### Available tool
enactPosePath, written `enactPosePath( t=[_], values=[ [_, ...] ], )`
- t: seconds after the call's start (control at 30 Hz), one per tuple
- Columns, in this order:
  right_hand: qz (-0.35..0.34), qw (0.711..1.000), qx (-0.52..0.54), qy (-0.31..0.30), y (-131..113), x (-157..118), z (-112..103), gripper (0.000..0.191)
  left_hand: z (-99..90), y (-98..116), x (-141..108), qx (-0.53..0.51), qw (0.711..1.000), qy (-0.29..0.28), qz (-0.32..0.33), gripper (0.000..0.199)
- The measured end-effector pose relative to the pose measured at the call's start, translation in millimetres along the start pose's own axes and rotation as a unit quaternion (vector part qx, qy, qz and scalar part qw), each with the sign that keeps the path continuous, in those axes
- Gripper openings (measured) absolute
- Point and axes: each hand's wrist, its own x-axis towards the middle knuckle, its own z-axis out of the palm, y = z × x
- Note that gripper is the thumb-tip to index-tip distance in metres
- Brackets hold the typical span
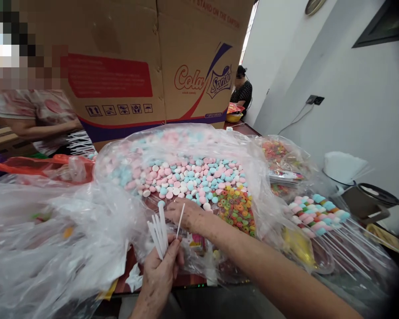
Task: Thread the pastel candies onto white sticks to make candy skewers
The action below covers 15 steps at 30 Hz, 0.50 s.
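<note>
My left hand (162,268) is closed around a bundle of thin white sticks (157,235). One white stick (180,220) stands apart from the bundle, at the thumb and finger. Just behind the sticks, my right hand (186,215) reaches in at the front of a heap of pink, blue and white candies (189,177). Its fingers bend to the left, and the sticks partly hide their tips. A light blue candy (161,204) shows at the top of the bundle; whether it is on a stick I cannot tell. Colourful ring gummies (236,208) lie beside my right forearm.
Behind the candy heap stands a large cardboard box (119,57). Clear plastic bags (53,248) spread over the left side. Skewers of candies (319,215) lie at the right, near a grey container (365,201). A person (43,115) works at the left, another (243,91) sits farther back.
</note>
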Motion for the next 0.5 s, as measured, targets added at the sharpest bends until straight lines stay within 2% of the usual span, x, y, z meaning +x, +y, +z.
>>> enactPosePath(
  t=[0.1,0.23,0.3,0.4,0.5],
  values=[
    [0.029,1.000,-0.011,-0.005,6.3,-0.8,-1.3,0.013,-0.1,-2.0,0.8,-0.003,1.000,0.002,-0.003,0.052],
    [0.116,0.992,0.024,0.038,25.8,-22.7,-31.3,0.021,-0.9,-3.7,1.0,-0.010,1.000,0.002,-0.011,0.052],
    [0.147,0.987,0.046,0.039,32.5,-30.8,-43.5,0.023,-1.6,-3.3,0.6,-0.012,1.000,-0.005,-0.013,0.050],
    [0.126,0.989,0.078,0.022,29.1,-29.6,-42.4,0.021,-2.1,-1.9,0.1,-0.012,1.000,-0.010,-0.010,0.048],
    [0.054,0.996,0.071,-0.005,14.2,-15.7,-21.9,0.019,-1.4,-1.1,0.3,-0.002,1.000,-0.016,-0.008,0.048]
  ],
)
